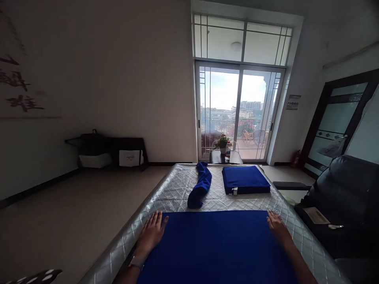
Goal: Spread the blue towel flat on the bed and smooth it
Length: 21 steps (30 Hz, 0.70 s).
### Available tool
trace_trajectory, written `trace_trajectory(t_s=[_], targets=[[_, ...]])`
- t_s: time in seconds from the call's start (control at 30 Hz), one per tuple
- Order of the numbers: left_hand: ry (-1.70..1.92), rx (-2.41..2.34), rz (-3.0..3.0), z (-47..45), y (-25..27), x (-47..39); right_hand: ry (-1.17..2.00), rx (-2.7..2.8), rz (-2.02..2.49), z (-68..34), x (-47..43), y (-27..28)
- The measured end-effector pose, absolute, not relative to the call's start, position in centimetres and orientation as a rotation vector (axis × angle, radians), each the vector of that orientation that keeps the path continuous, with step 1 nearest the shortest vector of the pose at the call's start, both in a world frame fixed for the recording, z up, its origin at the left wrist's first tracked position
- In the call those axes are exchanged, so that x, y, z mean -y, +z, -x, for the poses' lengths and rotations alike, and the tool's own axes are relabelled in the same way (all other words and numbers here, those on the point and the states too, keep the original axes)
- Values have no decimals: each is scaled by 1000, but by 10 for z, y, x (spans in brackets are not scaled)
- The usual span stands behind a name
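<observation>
A blue cloth (216, 244) lies spread flat on a table with a quilted silver cover (166, 189). My left hand (152, 228) rests at its far left corner, fingers stretched out and palm down. At the far right corner lies my right hand (277, 227), also flat with the fingers extended. Beyond the spread cloth, a twisted length of blue cloth (201, 185) sits left of the middle. To its right is a neat stack of folded blue cloths (245, 179) with a white tag at its near edge.
Past the table's far end stands a small dark table (222, 157) with a potted plant (222, 142) and a bottle (227, 150). A black armchair (340, 189) is close on the right, with a card (316, 215) on it. A low black bench (130, 144) lines the left wall.
</observation>
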<state>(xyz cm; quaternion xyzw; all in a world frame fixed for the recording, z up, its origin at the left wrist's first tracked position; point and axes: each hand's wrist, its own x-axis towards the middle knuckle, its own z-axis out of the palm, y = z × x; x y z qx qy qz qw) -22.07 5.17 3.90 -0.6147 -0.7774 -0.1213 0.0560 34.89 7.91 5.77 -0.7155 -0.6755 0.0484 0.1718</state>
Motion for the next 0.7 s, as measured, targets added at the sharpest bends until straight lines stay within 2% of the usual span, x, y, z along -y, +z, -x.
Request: trace_trajectory(t_s=[0.27,0.37,0.7], targets=[[-574,1856,2482,53,32,-70,357,2271,1453,-179,-67,58],[-630,1789,2544,10,23,-73,398,2300,1452,-141,-69,43],[-612,1829,2560,9,5,-80,326,2294,1502,-138,-69,27]])
